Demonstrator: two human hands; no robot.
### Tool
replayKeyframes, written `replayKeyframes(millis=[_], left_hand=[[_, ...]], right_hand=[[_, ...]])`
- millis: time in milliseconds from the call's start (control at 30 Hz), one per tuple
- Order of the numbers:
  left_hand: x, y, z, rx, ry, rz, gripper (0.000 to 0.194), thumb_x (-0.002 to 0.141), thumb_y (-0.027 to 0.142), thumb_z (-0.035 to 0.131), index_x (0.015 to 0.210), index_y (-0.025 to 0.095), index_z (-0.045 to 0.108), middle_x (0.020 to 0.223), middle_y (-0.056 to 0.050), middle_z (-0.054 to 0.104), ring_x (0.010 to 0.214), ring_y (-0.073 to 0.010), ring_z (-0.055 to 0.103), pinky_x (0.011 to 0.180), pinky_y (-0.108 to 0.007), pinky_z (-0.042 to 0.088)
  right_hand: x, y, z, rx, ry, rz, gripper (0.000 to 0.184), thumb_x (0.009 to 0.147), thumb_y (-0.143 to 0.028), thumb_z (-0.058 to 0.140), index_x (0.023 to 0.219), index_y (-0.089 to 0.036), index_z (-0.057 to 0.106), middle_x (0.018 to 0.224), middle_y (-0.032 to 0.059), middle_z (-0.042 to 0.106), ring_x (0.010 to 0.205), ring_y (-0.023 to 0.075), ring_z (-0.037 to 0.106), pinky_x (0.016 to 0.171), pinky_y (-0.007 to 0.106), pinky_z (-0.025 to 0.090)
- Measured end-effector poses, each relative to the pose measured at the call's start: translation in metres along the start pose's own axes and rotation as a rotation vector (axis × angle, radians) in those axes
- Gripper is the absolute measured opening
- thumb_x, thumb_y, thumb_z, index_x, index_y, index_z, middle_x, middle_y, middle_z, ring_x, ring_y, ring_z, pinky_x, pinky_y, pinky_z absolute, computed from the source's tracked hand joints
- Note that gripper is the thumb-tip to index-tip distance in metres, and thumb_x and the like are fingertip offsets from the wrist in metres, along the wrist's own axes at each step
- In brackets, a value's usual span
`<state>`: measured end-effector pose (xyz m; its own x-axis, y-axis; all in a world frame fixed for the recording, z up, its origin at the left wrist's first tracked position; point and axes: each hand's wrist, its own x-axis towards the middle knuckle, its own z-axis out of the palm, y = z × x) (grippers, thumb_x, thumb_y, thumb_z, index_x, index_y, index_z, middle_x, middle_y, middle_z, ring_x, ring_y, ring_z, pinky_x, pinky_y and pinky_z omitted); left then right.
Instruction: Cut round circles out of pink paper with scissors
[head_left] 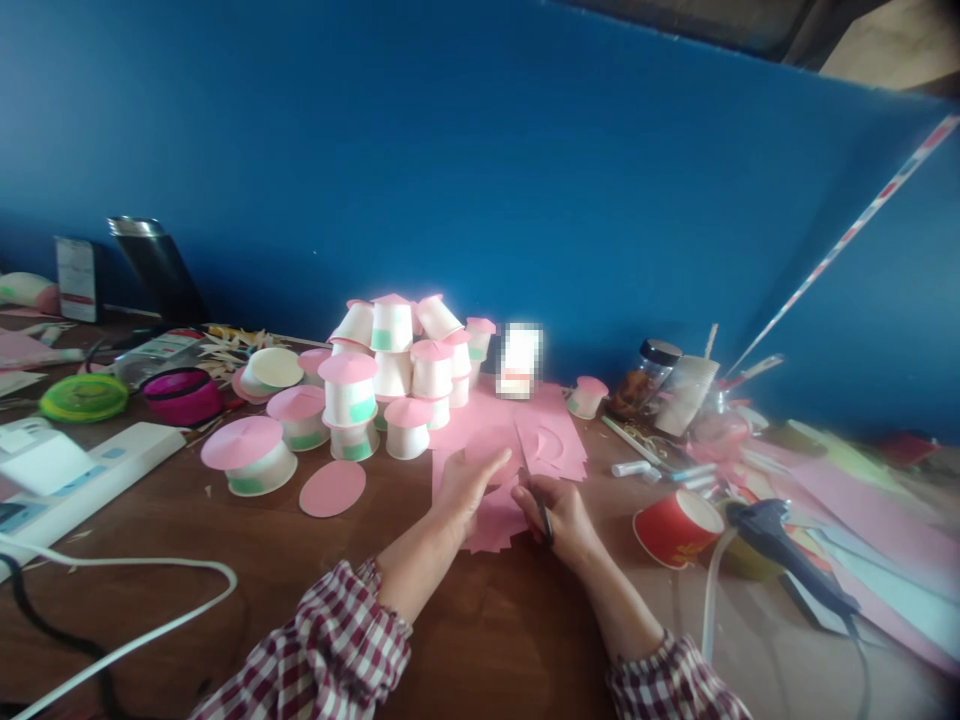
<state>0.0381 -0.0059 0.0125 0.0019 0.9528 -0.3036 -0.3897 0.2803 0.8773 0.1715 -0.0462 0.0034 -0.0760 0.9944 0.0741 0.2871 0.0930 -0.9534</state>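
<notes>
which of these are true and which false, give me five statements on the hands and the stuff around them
1. The right hand holds black-handled metal scissors. True.
2. The left hand grips a white plastic power strip. False: it holds a pink paper piece.
3. A flat pink paper disc lies on the brown table. True.
4. The black cylindrical bottle stands to the right of both hands. False: that bottle is to their left.
5. A round red paper cup is to the right of the right hand. True.

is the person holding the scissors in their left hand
No, the right hand holds the scissors, while the left hand holds a piece of pink paper.
</notes>
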Motion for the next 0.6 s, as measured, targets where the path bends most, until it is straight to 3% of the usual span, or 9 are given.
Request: replayKeyframes(millis=[167, 600], left_hand=[[0.0005, 0.0014, 0.0000, 0.040, 0.038, -0.008, 0.038, 0.056, 0.034, 0.079, 0.084, 0.011, 0.066, 0.078, -0.011, 0.068, 0.076, -0.0255, 0.065, 0.063, -0.034, 0.050], [0.0075, -0.0040, -0.0031, 0.079, -0.038, -0.009, 0.036, 0.057, 0.034, 0.078, 0.081, 0.011, 0.067, 0.080, -0.014, 0.069, 0.078, -0.0285, 0.065, 0.065, -0.038, 0.049]], right_hand=[[0.0002, 0.0009, -0.0002, -0.017, -0.013, 0.011, 0.030, 0.077, -0.041, 0.064, 0.063, -0.016, 0.055, 0.040, -0.0073, 0.042, 0.034, 0.0060, 0.036, 0.035, 0.018, 0.027], [-0.0001, -0.0027, -0.0004, 0.051, -0.027, 0.028, 0.032, 0.076, -0.045, 0.064, 0.064, -0.016, 0.056, 0.040, -0.0067, 0.044, 0.035, 0.0068, 0.038, 0.037, 0.018, 0.029]])
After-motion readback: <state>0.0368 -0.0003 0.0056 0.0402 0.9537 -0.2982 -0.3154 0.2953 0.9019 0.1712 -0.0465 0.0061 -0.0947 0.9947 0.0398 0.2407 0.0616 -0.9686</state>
